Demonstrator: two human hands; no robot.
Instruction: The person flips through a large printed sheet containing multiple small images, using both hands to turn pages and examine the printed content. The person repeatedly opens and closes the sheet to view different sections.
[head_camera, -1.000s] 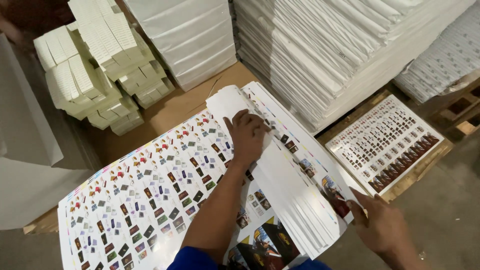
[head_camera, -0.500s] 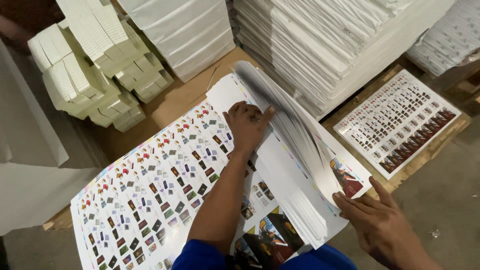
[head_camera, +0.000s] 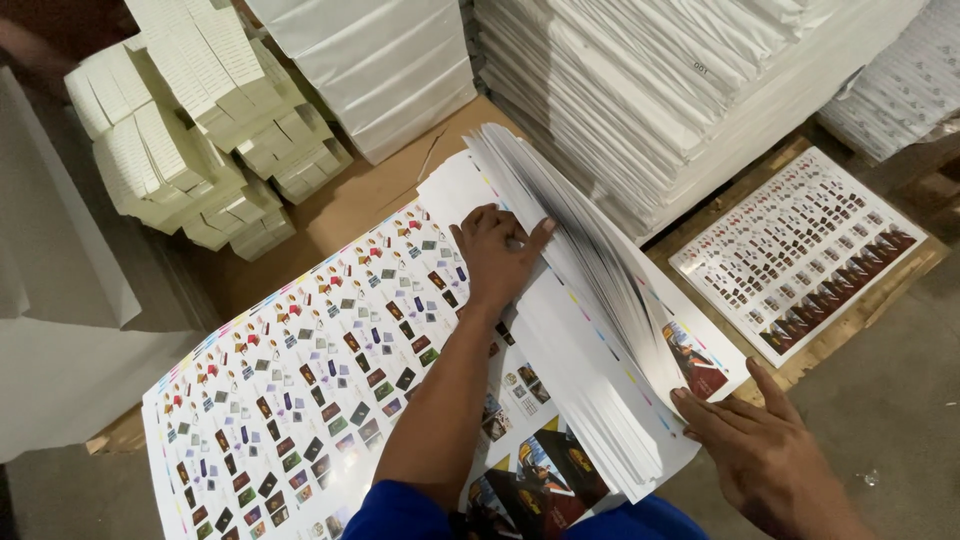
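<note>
Now printed sheets fan upward, edges splayed, colourful beneath

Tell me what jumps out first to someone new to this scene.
A fanned stack of printed sheets lifts at centre, the left hand pressing beside it and the right hand at its lower edge. Left of it lies a colourful sheet of small printed cards; tall white paper stacks rise behind.

A print shop floor: tall stacks of white paper, printed sheets on wooden pallets, bundled folded cartons, concrete floor.
</note>
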